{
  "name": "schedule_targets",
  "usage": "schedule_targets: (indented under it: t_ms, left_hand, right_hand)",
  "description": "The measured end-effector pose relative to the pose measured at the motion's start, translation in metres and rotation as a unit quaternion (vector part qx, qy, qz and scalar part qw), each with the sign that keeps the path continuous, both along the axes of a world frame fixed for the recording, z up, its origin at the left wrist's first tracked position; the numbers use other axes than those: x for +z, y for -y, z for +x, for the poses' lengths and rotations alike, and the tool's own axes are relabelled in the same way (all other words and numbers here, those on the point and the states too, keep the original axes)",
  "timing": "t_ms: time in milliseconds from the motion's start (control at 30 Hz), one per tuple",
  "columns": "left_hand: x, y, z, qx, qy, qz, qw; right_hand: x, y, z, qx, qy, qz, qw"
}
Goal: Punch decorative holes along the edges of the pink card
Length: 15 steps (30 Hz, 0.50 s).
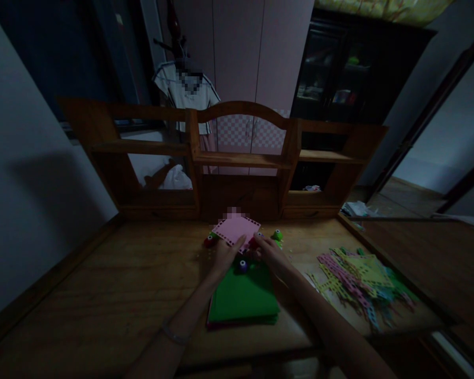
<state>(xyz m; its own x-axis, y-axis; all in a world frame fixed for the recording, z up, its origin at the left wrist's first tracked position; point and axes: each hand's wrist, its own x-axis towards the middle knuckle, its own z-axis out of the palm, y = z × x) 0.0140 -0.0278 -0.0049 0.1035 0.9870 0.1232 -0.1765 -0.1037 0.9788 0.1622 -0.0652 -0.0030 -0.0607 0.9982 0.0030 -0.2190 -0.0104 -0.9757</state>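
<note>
A pink sheet of paper [236, 230] with punched holes along its edges is pinched in my left hand [224, 258], thumb on top. My right hand [272, 253] is closed around a small red craft punch [254, 242] at the sheet's right corner. Partly hidden by the fingers, the punch seems to meet the paper's edge. Just below the hands, a purple punch [243, 266] sits on a stack of green paper [245, 297]. Another red punch [209, 241] lies left of the sheet, and a green punch [277, 235] stands to the right.
Punched paper strips [349, 279] in pink, yellow, green and blue are heaped at the right of the wooden desk [142, 295]. Tiny paper bits lie around the punches. A wooden shelf unit [240, 158] rises along the desk's back edge. The room is dim.
</note>
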Motion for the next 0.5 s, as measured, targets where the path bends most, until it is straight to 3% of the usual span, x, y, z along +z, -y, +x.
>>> schedule_targets:
  t_ms: [200,500]
  left_hand:
    - [0.000,0.004,0.005,-0.052,-0.009,0.041,0.998]
    - [0.010,0.009,0.001,-0.088,-0.031,0.033,0.995]
  right_hand:
    - [0.005,0.003,0.001,0.008,0.014,-0.002,1.000]
    - [0.002,0.001,0.003,0.005,0.006,-0.031,0.999]
